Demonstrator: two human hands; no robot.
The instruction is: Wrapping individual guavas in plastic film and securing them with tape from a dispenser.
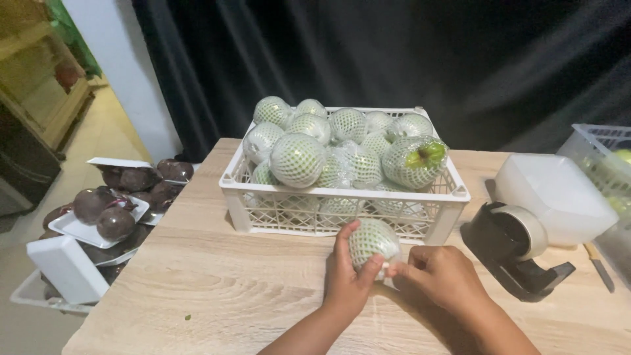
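My left hand (346,279) grips a green fruit in a white foam net (373,240), held just above the wooden table (217,289). My right hand (439,275) pinches the lower edge of that net from the right, thumb and finger closed on it. Both hands sit right in front of a white plastic crate (263,210) piled high with several more netted green fruits (299,158). One fruit at the crate's right (415,160) shows its green stem end through the net.
A black tape dispenser (516,253) stands at the right, with a white foam tray (555,194) behind it and a small knife (599,266) beside it. A second basket (601,154) is at the far right. Left of the table, trays of dark purple fruits (112,213).
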